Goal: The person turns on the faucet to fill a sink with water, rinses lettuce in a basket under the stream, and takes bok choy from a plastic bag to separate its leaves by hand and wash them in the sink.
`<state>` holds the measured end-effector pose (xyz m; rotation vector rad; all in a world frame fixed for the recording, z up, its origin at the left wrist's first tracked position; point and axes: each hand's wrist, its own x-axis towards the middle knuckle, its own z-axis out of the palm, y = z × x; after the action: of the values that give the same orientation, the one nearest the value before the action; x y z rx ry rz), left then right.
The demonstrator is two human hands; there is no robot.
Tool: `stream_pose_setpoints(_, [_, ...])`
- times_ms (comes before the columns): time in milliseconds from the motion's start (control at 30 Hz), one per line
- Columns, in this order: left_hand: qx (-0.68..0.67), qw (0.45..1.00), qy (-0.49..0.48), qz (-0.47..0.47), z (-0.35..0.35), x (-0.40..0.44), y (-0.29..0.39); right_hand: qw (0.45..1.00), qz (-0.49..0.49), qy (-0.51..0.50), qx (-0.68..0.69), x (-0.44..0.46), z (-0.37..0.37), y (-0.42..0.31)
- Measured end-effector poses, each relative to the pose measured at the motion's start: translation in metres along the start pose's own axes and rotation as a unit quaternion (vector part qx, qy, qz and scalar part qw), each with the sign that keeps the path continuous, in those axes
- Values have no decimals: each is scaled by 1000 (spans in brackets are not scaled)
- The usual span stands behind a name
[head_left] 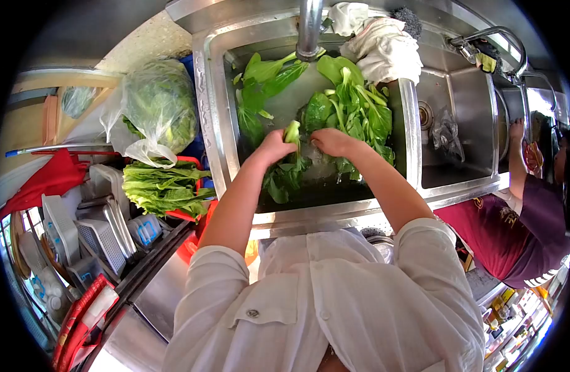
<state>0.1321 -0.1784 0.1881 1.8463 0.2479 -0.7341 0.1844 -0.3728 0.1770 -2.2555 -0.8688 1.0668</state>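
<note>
A head of bok choy [292,132] is gripped in my left hand [275,147], its pale stem end pointing up and its leaves hanging down into the water. Just to the right, my right hand [333,142] has its fingers curled in at the water's surface; whatever they pinch, if anything, is hidden. Both hands are over a steel sink [215,80] filled with water. More bok choy [367,115] is piled on the sink's right side, and loose green leaves [260,80] float at the back left.
A faucet [309,34] comes down at the sink's back edge, with white cloths [384,49] beside it. Rightward is a second basin [465,118] holding crumpled plastic. Bagged greens [164,108] and lettuce in a red basket [186,214] stand left. Another person [514,229] works at far right.
</note>
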Motion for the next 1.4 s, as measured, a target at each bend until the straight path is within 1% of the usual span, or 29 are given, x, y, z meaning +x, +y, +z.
stream_pose_setpoints(33, [-69, 998, 1, 9, -4, -3, 0, 1000, -1, -1, 1, 0, 7, 4])
stream_pose_setpoints(67, [-124, 992, 1, 19, -5, -7, 0, 989, -19, 133, -55, -3, 12, 3])
stream_pose_setpoints(100, [-179, 983, 3, 30, -5, -9, -2, 957, -38, 264, -112, -6, 8, -7])
stream_pose_setpoints(133, [-180, 983, 5, 29, -3, -9, -3, 954, -18, 290, -81, -4, 3, -18])
stream_pose_setpoints(167, [-175, 984, 33, 25, 0, -7, -8, 954, -18, 288, -81, -4, -2, -33])
stream_pose_setpoints(233, [-165, 984, 57, 22, 7, -8, -7, 981, 112, 151, 38, -2, -5, -52])
stream_pose_setpoints(267, [-205, 974, 98, -12, 12, -9, -2, 986, 97, 124, 55, 1, 5, -51])
stream_pose_setpoints(300, [-245, 958, 139, -46, 17, -7, 0, 986, 97, 125, 53, 2, 13, -50])
stream_pose_setpoints(367, [-251, 957, 139, -52, 25, -4, -3, 978, 84, 170, -88, -1, 26, -54])
stream_pose_setpoints(433, [-69, 974, 215, -36, 34, 1, -2, 972, 88, 173, -131, -2, 31, -62])
stream_pose_setpoints(467, [-54, 969, 226, -89, 37, 1, 5, 967, 103, 184, -143, -1, 34, -64])
stream_pose_setpoints(500, [-55, 969, 225, -89, 37, -1, 10, 961, 118, 195, -155, -1, 36, -65])
stream_pose_setpoints(567, [-27, 971, 214, -107, 35, -5, 16, 964, 103, 192, -155, -2, 32, -54])
stream_pose_setpoints(633, [-34, 979, 188, -73, 28, -5, 1, 985, -29, 133, -107, -3, 23, -32])
stream_pose_setpoints(667, [-16, 989, 123, -76, 22, -11, 8, 986, -68, 147, -36, 1, 25, -17])
stream_pose_setpoints(700, [2, 995, 56, -78, 18, -14, 11, 986, -67, 147, -35, -4, 12, -24])
stream_pose_setpoints(767, [-3, 998, 44, -48, 17, -8, -2, 983, 17, -17, 184, -16, -16, -34])
stream_pose_setpoints(800, [5, 999, 35, 18, 16, -7, -6, 962, 40, -49, 264, -20, -20, -31])
stream_pose_setpoints(833, [13, 996, 26, 84, 14, -6, -9, 963, 40, -49, 264, -22, -22, -25])
stream_pose_setpoints(867, [13, 996, 27, 85, 10, -7, -11, 951, 50, -62, 299, -23, -24, -18])
stream_pose_setpoints(933, [-142, 990, -2, 20, 6, -12, -11, 914, 54, -104, 388, -23, -24, 4])
stream_pose_setpoints(967, [-141, 990, -2, 19, 5, -16, -7, 914, 54, -104, 388, -25, -23, 5])
stream_pose_setpoints(1033, [-247, 969, 12, -24, 6, -25, 2, 976, 48, 52, 207, -28, -17, 6])
stream_pose_setpoints(1067, [-248, 968, 14, -23, 6, -27, 6, 976, 52, 184, 102, -23, -2, 5])
stream_pose_setpoints(1167, [-267, 963, -31, -23, 10, -31, 12, 957, 22, 235, 168, -15, -3, -36])
stream_pose_setpoints(1200, [-266, 962, -61, -8, 12, -31, 12, 960, 35, 180, 213, -14, -6, -45])
stream_pose_setpoints(1233, [-263, 960, -90, 7, 12, -31, 13, 960, 34, 181, 213, -13, -8, -44])
stream_pose_setpoints(1300, [-230, 968, -100, 9, 10, -32, 9, 940, 71, -2, 333, -10, -13, -38])
stream_pose_setpoints(1400, [-113, 989, -92, 14, 13, -33, 3, 930, 85, -24, 356, -11, -6, -38])
